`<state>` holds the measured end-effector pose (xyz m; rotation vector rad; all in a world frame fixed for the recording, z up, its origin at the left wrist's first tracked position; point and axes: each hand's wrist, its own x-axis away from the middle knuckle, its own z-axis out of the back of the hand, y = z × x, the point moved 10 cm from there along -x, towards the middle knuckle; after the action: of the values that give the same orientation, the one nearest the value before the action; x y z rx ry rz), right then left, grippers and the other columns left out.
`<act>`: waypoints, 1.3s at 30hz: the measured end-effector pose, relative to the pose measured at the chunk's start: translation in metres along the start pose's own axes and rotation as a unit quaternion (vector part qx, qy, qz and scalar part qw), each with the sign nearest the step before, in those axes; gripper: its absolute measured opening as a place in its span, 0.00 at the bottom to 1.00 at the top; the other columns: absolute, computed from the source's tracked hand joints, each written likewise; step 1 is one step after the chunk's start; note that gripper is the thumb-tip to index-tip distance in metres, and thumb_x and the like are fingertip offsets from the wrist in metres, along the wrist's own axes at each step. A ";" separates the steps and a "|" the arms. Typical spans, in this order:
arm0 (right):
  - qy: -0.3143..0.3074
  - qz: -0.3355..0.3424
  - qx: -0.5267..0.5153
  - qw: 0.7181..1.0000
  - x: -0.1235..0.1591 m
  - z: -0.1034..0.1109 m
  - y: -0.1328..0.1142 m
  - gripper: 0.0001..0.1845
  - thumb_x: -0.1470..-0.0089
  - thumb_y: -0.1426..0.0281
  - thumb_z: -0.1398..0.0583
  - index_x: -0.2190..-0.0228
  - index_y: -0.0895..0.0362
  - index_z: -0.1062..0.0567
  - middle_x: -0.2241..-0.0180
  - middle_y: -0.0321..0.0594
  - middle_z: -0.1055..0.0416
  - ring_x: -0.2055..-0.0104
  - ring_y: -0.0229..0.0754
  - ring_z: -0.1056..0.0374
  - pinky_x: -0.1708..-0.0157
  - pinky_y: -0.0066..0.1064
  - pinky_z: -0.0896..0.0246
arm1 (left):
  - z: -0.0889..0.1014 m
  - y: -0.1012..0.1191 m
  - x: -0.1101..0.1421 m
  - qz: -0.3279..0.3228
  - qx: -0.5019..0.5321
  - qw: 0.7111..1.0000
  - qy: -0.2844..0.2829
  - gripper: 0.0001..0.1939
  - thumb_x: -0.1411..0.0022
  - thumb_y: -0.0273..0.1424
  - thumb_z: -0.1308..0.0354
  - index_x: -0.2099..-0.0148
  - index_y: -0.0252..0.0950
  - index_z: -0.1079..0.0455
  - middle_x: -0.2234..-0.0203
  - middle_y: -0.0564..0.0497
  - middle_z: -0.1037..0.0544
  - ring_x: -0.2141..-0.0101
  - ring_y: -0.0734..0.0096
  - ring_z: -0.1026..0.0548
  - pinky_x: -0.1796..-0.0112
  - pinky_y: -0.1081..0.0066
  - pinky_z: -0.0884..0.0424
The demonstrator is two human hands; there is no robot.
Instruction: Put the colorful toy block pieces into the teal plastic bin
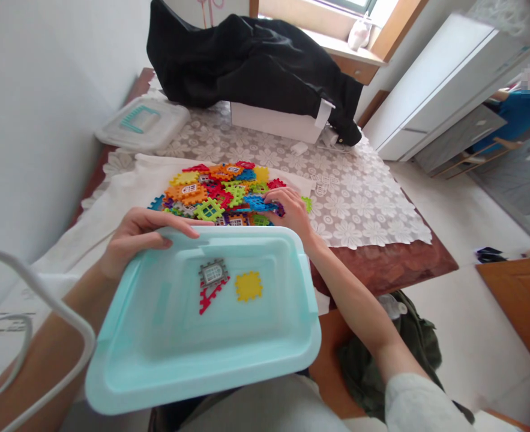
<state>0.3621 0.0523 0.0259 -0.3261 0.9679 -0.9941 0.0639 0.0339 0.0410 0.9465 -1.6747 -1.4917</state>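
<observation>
A light teal plastic bin (pixel 156 366) is tilted toward me at the table's near edge. On its bottom lie a yellow square piece (pixel 248 287), a grey window piece (pixel 213 273) and a red triangular piece (pixel 210 298). My left hand (pixel 141 237) grips the bin's far left rim, thumb and fingers closed over it. Beyond the bin spreads a pile of colourful interlocking plastic building pieces (pixel 208 191). At the right side of that pile, my right hand (pixel 292 210) has its fingers closed on a blue building piece (pixel 258 203); its fingertips are partly hidden.
A clear lid with a teal handle (pixel 141 123) lies at the table's back left. Black cloth (pixel 251 66) covers a white box behind the pile. White cables (pixel 62 312) hang at my left. A dark green bag (pixel 409 348) is below right. Another person (pixel 517 117) is far right.
</observation>
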 end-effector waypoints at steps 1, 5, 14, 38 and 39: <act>0.004 -0.008 -0.006 1.000 -0.001 0.000 0.002 0.16 0.32 0.49 0.29 0.60 0.47 0.16 0.53 0.45 0.12 0.46 0.57 0.19 0.37 0.51 0.27 | 0.000 0.000 0.000 -0.003 -0.001 1.000 0.001 0.12 0.48 0.32 0.23 0.61 0.33 0.05 0.49 0.31 0.09 0.52 0.33 0.07 0.56 0.61 0.10; -0.005 -0.038 -0.043 0.998 -0.003 -0.003 0.007 0.22 0.36 0.45 0.27 0.64 0.49 0.20 0.57 0.45 0.13 0.50 0.55 0.20 0.42 0.48 0.27 | -0.005 0.002 0.001 -0.016 -0.001 1.000 -0.008 0.12 0.46 0.31 0.24 0.60 0.33 0.05 0.48 0.33 0.08 0.52 0.35 0.07 0.55 0.62 0.11; -0.140 -0.007 -0.103 0.985 0.001 -0.021 -0.003 0.20 0.38 0.49 0.25 0.61 0.50 0.19 0.53 0.46 0.15 0.47 0.55 0.20 0.40 0.47 0.28 | -0.007 0.004 0.001 -0.037 -0.002 0.999 -0.013 0.12 0.45 0.30 0.26 0.59 0.34 0.05 0.49 0.36 0.08 0.54 0.44 0.06 0.54 0.68 0.12; -0.162 -0.041 -0.415 0.894 -0.002 -0.005 -0.050 0.29 0.41 0.36 0.26 0.59 0.49 0.13 0.44 0.47 0.15 0.38 0.56 0.19 0.32 0.53 0.23 | -0.007 0.005 -0.001 -0.019 -0.006 1.000 0.007 0.13 0.48 0.31 0.27 0.61 0.35 0.05 0.52 0.37 0.07 0.57 0.45 0.06 0.54 0.67 0.12; -0.141 -0.046 -0.414 0.898 -0.004 -0.003 -0.044 0.31 0.37 0.34 0.30 0.57 0.48 0.12 0.43 0.47 0.15 0.38 0.56 0.18 0.33 0.53 0.22 | -0.007 0.005 -0.001 -0.020 -0.006 1.000 0.006 0.13 0.48 0.31 0.27 0.60 0.35 0.05 0.52 0.38 0.07 0.56 0.46 0.06 0.54 0.68 0.12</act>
<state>0.3345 0.0322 0.0543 -1.2044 1.0729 -0.5411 0.0704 0.0315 0.0466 0.9866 -1.6461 -1.5183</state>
